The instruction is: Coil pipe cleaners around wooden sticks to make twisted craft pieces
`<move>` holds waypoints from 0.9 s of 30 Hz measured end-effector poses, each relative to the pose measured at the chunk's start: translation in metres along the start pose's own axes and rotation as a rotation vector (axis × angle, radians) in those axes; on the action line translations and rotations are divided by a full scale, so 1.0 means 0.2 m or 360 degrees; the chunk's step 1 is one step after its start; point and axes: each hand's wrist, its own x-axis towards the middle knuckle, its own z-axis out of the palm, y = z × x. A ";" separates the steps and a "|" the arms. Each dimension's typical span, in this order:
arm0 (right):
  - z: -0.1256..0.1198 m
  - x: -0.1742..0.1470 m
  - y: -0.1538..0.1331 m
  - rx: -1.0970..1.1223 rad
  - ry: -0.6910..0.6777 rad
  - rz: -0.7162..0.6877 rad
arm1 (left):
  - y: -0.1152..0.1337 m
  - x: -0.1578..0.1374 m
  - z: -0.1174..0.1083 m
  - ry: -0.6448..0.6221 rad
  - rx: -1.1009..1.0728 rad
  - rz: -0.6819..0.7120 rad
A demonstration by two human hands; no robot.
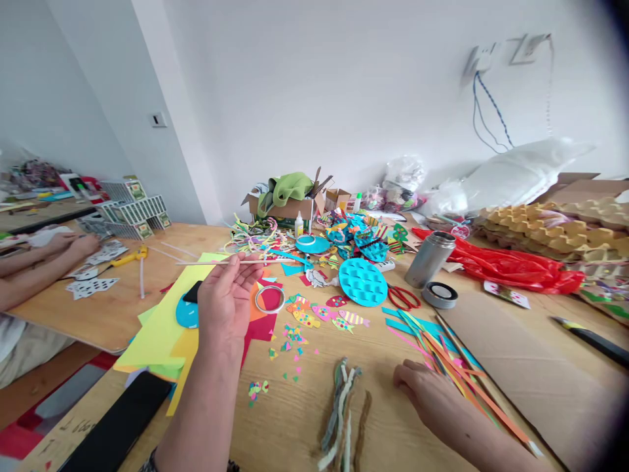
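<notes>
Seen from where I am standing, the left hand [228, 305] is holding a thin stick [206, 263] roughly level above the tabletop [295, 429], by the yellow paper [164, 331] on the left. The stick is looking light and fairly stiff, probably prone to rolling between the fingertips and to snapping under a hard bend; a gentle pinch near its middle, as here, is seeming the best hold. The thumb is lying along the stick and the fingers are backing it, so this grip is closing lightly, with one end projecting left and the other right. The left forearm is rising steeply from the near edge, and the palm is facing the near side. The right hand [417, 388] is resting low, fingers curling, between fuzzy stems [339, 413] on its left and paper strips [445, 357] beyond it; its underside is escaping view, so whether it is gripping anything, I cannot tell.
</notes>
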 end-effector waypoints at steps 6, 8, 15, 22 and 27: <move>-0.07 0.05 -0.03 0.0006 0.0105 -0.0131 | -0.01 0.01 -0.01 0.0038 -0.0028 0.0024; -0.10 0.08 -0.04 0.0012 0.0151 -0.0168 | -0.01 0.02 -0.01 0.0060 -0.0039 0.0034; -0.19 0.19 -0.08 -0.0129 0.0250 -0.0250 | -0.04 0.01 0.00 0.0080 -0.0071 -0.0009; -0.32 0.35 -0.19 -0.0356 0.0303 -0.0374 | -0.06 -0.01 0.01 0.0071 -0.0046 -0.0072; -0.51 0.75 -0.26 -0.0540 0.0371 -0.0433 | -0.06 0.00 0.01 0.0089 -0.0056 -0.0058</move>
